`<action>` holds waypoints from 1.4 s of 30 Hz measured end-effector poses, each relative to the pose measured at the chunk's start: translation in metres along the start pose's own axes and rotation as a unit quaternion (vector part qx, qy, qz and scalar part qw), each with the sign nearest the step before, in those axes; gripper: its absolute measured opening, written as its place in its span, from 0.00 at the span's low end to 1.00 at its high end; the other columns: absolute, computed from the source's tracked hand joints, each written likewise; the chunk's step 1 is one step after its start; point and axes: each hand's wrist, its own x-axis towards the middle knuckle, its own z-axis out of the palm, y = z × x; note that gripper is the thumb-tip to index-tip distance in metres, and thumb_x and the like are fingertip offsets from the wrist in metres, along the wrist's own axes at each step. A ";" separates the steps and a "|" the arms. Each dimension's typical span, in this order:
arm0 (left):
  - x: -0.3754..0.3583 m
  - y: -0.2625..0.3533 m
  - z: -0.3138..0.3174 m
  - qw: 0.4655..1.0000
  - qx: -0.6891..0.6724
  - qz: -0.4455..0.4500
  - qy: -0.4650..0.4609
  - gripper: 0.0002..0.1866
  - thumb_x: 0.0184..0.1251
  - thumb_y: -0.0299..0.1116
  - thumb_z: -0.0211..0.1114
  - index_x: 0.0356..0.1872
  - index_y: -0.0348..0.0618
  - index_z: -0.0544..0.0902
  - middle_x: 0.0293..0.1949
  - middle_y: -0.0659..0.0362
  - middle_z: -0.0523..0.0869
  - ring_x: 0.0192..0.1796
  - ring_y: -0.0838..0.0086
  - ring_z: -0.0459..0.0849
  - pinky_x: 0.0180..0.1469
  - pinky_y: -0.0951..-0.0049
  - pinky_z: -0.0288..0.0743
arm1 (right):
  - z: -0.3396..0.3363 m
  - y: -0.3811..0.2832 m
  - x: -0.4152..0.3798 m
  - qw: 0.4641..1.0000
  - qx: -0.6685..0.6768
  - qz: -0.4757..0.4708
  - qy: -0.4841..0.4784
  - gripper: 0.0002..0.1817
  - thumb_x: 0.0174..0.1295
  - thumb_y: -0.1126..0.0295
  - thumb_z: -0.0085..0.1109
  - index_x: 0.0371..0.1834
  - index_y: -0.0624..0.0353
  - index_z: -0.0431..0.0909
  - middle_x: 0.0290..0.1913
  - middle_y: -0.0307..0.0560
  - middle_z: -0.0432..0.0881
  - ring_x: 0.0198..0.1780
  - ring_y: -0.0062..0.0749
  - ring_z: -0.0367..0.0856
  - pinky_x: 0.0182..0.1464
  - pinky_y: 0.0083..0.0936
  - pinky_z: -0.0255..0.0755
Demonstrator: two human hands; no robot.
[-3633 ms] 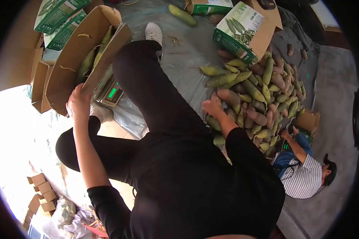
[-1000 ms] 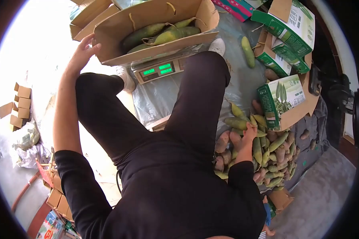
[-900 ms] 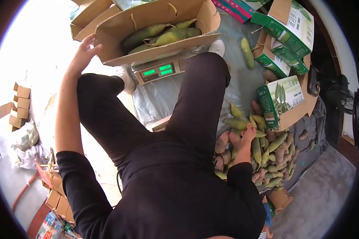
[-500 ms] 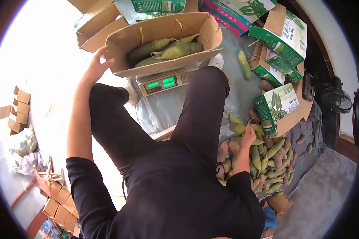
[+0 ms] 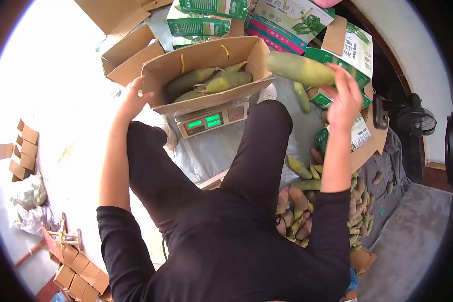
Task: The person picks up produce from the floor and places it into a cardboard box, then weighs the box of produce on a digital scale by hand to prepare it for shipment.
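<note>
My right hand (image 5: 345, 100) is closed on one end of a large green radish (image 5: 299, 69), holding it raised just right of an open cardboard box (image 5: 211, 98). Several green radishes (image 5: 230, 82) lie inside the box. With thumb and fingers apart around its left front corner, my left hand (image 5: 134, 99) grips the box. Under the box sits a digital scale (image 5: 214, 121) with lit green numbers.
At my right is a heap of green and reddish radishes (image 5: 357, 206), with a lone radish (image 5: 301, 96) farther forward. Printed green-and-white cartons (image 5: 357, 48) stand at the far right. Another open box (image 5: 131, 55) is behind the left hand; a small fan (image 5: 415, 121) is by the wall.
My right hand has come up and forward from the heap with a green radish. My left hand stays at the box corner. The camera view has shifted slightly.
</note>
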 end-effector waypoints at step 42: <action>0.023 0.042 -0.038 0.972 -0.005 -0.214 -0.101 0.29 0.62 0.50 0.60 0.49 0.29 0.77 0.34 0.51 0.84 0.41 0.68 0.82 0.47 0.70 0.74 | 0.076 0.151 0.089 0.728 -0.580 0.216 -0.295 0.25 0.51 0.50 0.55 0.45 0.57 0.81 0.49 0.56 0.80 0.53 0.49 0.77 0.53 0.39 0.71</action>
